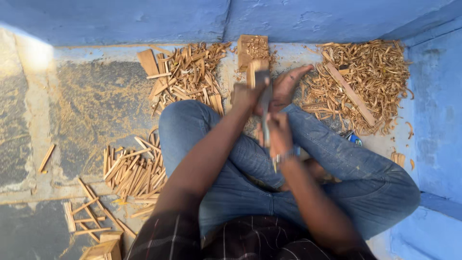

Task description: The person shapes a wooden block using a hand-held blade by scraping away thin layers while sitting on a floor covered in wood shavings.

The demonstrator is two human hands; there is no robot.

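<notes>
1. Hands met at upper centre of the frame: the left hand [245, 96] closed on a small wood piece [256, 70].
2. The right hand [278, 132], just below, closed on a blade [265, 101], its long axis upright in the frame, pointing at the wood.
3. Shavings [361, 77] lay on the floor [96, 106] at upper right.

Wood shavings [365, 77] are crowding the floor [91, 106] at two o'clock and split sticks [134, 168] at nine, a wood block [252, 48] is standing at twelve, leaving bare floor at ten.
</notes>
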